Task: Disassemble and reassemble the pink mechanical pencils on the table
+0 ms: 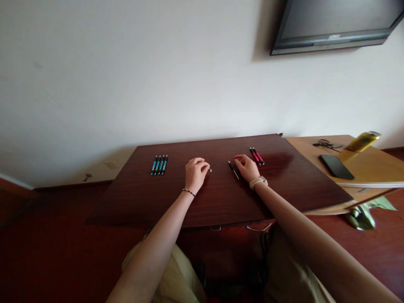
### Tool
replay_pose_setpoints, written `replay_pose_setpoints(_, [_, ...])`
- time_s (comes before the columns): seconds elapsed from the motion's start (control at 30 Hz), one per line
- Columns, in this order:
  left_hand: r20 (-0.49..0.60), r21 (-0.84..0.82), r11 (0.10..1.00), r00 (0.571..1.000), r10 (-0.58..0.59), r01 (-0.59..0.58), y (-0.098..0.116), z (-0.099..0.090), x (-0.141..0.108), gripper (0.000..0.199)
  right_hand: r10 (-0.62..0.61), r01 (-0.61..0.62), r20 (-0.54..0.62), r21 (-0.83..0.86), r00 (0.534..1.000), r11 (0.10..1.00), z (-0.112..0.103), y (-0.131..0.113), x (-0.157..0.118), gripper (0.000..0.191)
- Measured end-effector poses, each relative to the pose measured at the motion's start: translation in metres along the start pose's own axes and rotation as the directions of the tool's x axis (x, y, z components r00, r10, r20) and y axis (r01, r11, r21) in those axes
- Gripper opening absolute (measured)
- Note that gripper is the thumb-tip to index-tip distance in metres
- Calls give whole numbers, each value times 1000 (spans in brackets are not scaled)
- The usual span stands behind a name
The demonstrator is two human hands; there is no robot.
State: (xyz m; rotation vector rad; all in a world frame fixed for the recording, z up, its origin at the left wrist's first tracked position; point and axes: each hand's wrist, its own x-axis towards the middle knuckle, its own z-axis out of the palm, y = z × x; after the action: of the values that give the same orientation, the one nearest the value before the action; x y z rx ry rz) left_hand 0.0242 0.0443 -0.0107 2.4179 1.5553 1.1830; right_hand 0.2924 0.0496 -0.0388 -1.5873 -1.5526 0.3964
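My left hand (196, 173) is over the middle of the dark wooden table (217, 202), thumb and fingertips brought together in a pinch. Whatever is between them is too small or hidden to make out. Right by those fingertips shows a small white piece (211, 170). My right hand (247, 168) rests loosely curved on the table, with no held object visible. Just left of it lies a black pen part (231, 164) with a thin pale refill (236, 174) sticking out toward me. Two red-and-black pens (257, 155) lie beyond the right hand.
Several teal-and-black pens (159, 165) lie in a row at the table's left. On the lighter cabinet (303, 145) to the right are a phone (336, 166), a black cable (326, 144) and a yellow can (362, 141). A television (334, 40) hangs on the wall.
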Motion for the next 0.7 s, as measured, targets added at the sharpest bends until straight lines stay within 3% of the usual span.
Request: replay_pose_setpoints(0.7, [82, 2, 1000, 996, 25, -25, -8, 13, 0, 8, 0, 1, 17, -35, 1000, 999, 4, 2, 2, 31])
